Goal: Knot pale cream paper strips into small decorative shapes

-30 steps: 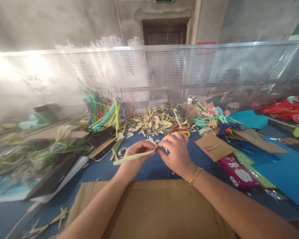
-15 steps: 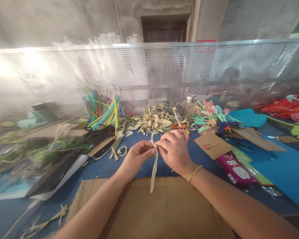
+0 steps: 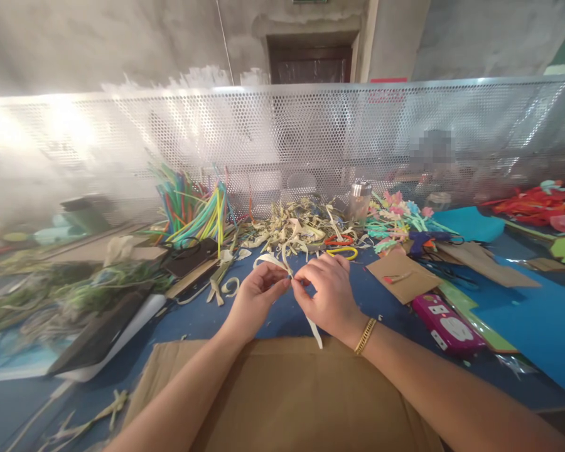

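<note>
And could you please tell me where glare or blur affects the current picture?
Head view, upper left: glare whitens the screen; head view, left: the green strands look smeared; head view, centre: left hand and right hand look clearer.

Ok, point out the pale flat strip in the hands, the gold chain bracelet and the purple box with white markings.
Pale flat strip (image 3: 315,333): head view, on its lower hanging end.
Gold chain bracelet (image 3: 366,336): head view, on its middle links.
Purple box with white markings (image 3: 446,322): head view, on its top.
</note>
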Tool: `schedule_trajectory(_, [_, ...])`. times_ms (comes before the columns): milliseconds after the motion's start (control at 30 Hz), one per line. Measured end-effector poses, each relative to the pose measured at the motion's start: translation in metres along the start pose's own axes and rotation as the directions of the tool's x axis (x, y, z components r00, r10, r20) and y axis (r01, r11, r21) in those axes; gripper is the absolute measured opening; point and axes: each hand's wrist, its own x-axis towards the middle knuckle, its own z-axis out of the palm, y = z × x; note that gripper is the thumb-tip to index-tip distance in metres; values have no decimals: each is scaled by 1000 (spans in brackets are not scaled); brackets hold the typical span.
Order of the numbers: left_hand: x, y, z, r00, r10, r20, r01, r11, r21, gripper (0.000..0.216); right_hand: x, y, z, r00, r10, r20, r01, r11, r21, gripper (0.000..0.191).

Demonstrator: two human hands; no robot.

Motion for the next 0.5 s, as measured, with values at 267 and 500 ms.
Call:
schedule_trajectory(267, [-4,2,1,985,172,17,-163,891,423,12,-1,-3,-3,998,-59,37,63,990,-126,11])
schedule_trajectory(500, [-13,13,4,940,337,59,-296,715,633,20,-2,-7,-6,991,-112,70,121,982,-142,11])
